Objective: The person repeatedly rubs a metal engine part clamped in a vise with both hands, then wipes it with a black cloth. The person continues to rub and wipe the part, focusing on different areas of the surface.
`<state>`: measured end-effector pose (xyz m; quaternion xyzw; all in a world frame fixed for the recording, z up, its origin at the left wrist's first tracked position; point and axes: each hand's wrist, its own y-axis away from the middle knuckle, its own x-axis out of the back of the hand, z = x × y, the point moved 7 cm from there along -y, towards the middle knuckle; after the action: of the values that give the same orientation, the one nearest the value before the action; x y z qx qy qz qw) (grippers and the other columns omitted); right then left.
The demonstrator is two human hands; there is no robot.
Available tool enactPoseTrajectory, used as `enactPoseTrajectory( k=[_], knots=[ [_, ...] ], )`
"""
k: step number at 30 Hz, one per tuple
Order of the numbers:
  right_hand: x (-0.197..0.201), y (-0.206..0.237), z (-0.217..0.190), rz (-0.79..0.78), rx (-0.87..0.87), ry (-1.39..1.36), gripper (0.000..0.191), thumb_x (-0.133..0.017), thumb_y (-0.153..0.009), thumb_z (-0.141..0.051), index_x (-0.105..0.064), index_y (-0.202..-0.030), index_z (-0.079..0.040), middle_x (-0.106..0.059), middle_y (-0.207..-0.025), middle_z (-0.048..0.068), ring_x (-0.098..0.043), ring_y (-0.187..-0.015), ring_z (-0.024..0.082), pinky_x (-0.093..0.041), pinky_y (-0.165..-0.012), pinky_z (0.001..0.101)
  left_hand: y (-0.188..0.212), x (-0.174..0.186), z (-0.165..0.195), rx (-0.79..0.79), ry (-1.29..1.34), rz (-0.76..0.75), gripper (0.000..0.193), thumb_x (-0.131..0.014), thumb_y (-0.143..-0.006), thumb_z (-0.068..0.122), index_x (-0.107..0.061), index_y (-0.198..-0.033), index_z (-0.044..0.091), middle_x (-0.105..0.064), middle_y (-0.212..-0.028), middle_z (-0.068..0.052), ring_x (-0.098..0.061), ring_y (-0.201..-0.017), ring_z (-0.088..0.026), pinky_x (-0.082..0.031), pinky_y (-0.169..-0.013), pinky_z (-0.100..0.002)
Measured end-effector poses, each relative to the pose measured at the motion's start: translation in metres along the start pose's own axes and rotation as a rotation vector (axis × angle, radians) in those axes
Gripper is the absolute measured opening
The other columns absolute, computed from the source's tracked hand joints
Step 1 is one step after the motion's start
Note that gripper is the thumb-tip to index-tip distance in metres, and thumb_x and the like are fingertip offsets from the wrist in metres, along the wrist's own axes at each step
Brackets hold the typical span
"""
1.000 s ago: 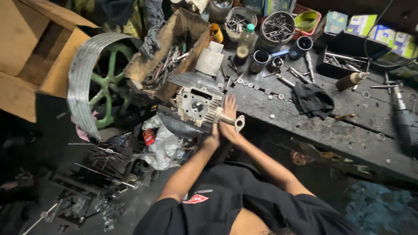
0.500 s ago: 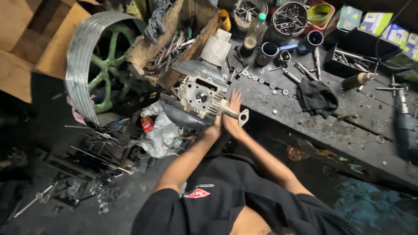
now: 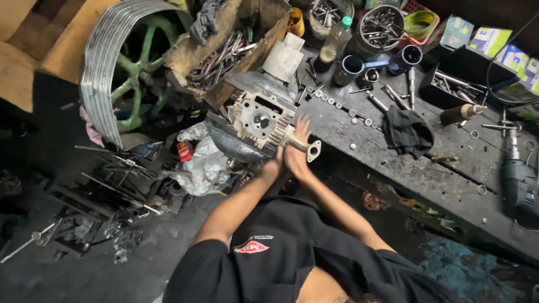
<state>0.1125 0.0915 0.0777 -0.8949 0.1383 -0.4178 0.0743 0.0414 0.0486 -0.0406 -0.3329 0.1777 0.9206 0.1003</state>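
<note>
we have both hands at the engine cylinder head [image 3: 261, 119], which sits at the near edge of the dark workbench [image 3: 415, 168], finned side toward us and its port pipe with the flange [image 3: 307, 147] sticking out to our right. our right hand [image 3: 296, 150] is spread flat, fingers up against the fins and palm over the pipe. our left hand [image 3: 275, 167] is tucked just below it at the head's lower edge; we cannot tell whether it is closed on anything, since the right hand and the casting hide its fingers.

to handle the head well, we judge it wise to keep the flat hand pressing on the solid body rather than on the thin fins (they look easy to chip), and to support the overhanging weight from below, because part of the casting hangs past the bench edge over the cluttered floor. the loose washers and nuts [image 3: 352, 112] just beside it should stay out from under it.

against the frame of half a second ago, the hands and head keep the same pose; the view has only shifted a little, so the green belt wheel [image 3: 120, 78] and the wooden box of wrenches [image 3: 224, 50] sit slightly differently in frame. the black rag [image 3: 407, 132] and the power drill [image 3: 519, 179] lie as before.
</note>
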Motion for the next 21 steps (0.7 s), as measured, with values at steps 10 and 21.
enactPoseTrajectory(
  k=[10, 21],
  knots=[
    [0.021, -0.031, 0.012, 0.125, -0.026, 0.021, 0.066, -0.035, -0.110, -0.031, -0.012, -0.166, -0.006, 0.003, -0.174, 0.022, 0.008, -0.159, 0.047, 0.002, -0.121, 0.0726, 0.003, -0.014, -0.015, -0.102, 0.161, 0.120, 0.056, -0.034, -0.109, 0.028, -0.029, -0.158, 0.002, -0.032, -0.164, -0.010, -0.028, -0.152, -0.022, -0.023, -0.124, -0.038],
    [-0.019, -0.007, 0.035, -0.125, -0.307, 0.135, 0.069, -0.032, -0.106, -0.030, -0.009, -0.165, -0.002, -0.003, -0.172, 0.025, 0.000, -0.158, 0.047, -0.008, -0.126, 0.0625, 0.000, -0.012, 0.004, 0.049, 0.263, -0.002, 0.058, -0.032, -0.109, 0.030, -0.024, -0.160, 0.004, -0.028, -0.167, -0.009, -0.023, -0.154, -0.022, -0.019, -0.126, -0.038]
  ],
)
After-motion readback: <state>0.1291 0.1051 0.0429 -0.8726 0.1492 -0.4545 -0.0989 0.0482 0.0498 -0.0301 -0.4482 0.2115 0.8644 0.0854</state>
